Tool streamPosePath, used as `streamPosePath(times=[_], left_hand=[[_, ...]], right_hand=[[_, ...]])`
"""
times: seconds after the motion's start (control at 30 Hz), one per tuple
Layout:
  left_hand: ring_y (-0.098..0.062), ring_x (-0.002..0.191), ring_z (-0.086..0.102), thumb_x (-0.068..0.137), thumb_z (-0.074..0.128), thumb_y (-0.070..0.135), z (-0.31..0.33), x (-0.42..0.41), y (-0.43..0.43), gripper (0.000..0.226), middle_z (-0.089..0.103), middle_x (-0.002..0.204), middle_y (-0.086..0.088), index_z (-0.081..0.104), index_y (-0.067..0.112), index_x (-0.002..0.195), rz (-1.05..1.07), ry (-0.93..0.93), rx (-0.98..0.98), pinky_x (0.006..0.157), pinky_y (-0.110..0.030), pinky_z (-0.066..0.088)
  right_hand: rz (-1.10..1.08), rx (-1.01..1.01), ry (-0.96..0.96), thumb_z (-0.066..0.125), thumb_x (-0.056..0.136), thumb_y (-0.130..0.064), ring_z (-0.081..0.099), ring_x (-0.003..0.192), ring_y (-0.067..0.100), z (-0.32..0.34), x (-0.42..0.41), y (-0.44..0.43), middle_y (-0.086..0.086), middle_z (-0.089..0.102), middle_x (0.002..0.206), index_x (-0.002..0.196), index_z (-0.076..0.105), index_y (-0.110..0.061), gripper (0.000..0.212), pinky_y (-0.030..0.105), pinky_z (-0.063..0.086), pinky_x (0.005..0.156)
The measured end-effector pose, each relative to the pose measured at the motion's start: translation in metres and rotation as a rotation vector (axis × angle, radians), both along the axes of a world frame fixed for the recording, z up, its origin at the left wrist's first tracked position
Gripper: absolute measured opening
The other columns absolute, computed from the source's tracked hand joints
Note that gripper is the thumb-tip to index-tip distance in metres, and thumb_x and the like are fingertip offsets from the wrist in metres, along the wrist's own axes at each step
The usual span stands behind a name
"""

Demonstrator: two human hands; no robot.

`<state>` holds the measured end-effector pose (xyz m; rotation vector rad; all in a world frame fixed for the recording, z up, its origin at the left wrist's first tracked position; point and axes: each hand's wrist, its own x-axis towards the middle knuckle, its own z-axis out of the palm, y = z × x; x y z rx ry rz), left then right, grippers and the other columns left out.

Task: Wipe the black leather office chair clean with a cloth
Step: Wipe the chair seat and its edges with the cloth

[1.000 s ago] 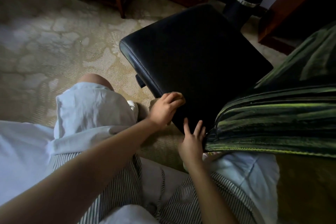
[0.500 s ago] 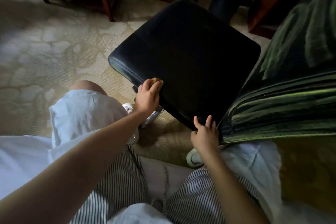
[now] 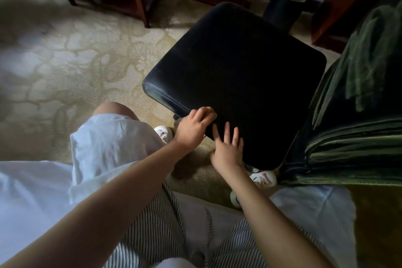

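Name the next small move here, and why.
Probably slide the left hand along the seat edge toward the left corner: its fingers curl over a tan cloth on that edge, while the right hand lies flat, steadying the seat.

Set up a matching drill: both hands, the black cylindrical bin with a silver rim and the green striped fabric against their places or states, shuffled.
1 left hand
2 right hand
3 black cylindrical bin with silver rim
4 green striped fabric

a on the patterned beige carpet beyond the black leather chair seat
b fingers spread flat on the seat
c lying at the seat's right side
d fingers curled on a tan cloth at the seat's edge

Pairs: 1-d, 2-b, 3-a, 4-c
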<state>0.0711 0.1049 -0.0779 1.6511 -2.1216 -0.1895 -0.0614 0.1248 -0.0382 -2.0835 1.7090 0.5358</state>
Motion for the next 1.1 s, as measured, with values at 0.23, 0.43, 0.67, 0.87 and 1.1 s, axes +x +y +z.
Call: streamPosePath(times=[0.23, 0.43, 0.67, 0.87, 1.1], left_hand=[[-0.034, 0.110, 0.050, 0.079, 0.063, 0.002, 0.003, 0.046, -0.020, 0.050, 0.051, 0.129, -0.011, 0.056, 0.016, 0.127, 0.300, 0.044, 0.116, 0.077, -0.043, 0.052], [-0.028, 0.107, 0.052, 0.089, 0.048, 0.033, -0.001, 0.097, -0.038, 0.021, 0.050, 0.113, 0.001, 0.061, 0.047, 0.099, 0.707, 0.271, 0.124, 0.089, -0.050, 0.047], [-0.014, 0.110, 0.048, 0.085, 0.039, -0.012, 0.001, 0.105, -0.041, 0.042, 0.045, 0.127, -0.010, 0.055, 0.005, 0.120, 1.360, 0.848, 0.026, 0.081, 0.006, 0.024], [-0.019, 0.109, 0.048, 0.079, 0.040, -0.007, -0.004, 0.086, -0.037, 0.042, 0.050, 0.122, -0.012, 0.056, 0.007, 0.115, 1.249, 0.970, 0.065, 0.081, -0.006, 0.027], [-0.017, 0.102, 0.050, 0.083, 0.042, -0.001, -0.014, 0.029, -0.013, 0.035, 0.051, 0.113, -0.007, 0.050, 0.012, 0.115, 1.195, 1.101, 0.107, 0.085, -0.021, 0.036]], right_hand=[[0.030, -0.025, 0.010, 0.044, 0.096, -0.022, -0.015, 0.144, 0.028, -0.006, -0.012, 0.003, 0.002, -0.021, 0.156, 0.146, -0.017, -0.036, 0.081, 0.050, 0.002, 0.115], [0.026, -0.027, -0.022, 0.042, 0.094, -0.017, -0.013, 0.145, 0.022, -0.001, -0.020, 0.000, -0.002, -0.017, 0.157, 0.147, -0.014, -0.038, 0.079, 0.048, 0.003, 0.115], [0.038, -0.048, 0.009, 0.043, 0.092, -0.015, -0.014, 0.144, 0.022, -0.005, -0.032, 0.003, -0.003, -0.018, 0.157, 0.146, -0.016, -0.037, 0.082, 0.049, 0.000, 0.116], [0.072, -0.014, 0.052, 0.044, 0.094, -0.023, -0.016, 0.144, 0.026, -0.001, -0.035, 0.001, 0.001, -0.019, 0.157, 0.146, -0.016, -0.034, 0.081, 0.050, 0.000, 0.115], [0.091, -0.003, 0.072, 0.048, 0.092, -0.035, -0.018, 0.143, 0.030, -0.001, -0.030, 0.001, 0.004, -0.022, 0.156, 0.146, -0.019, -0.032, 0.086, 0.052, -0.003, 0.114]])
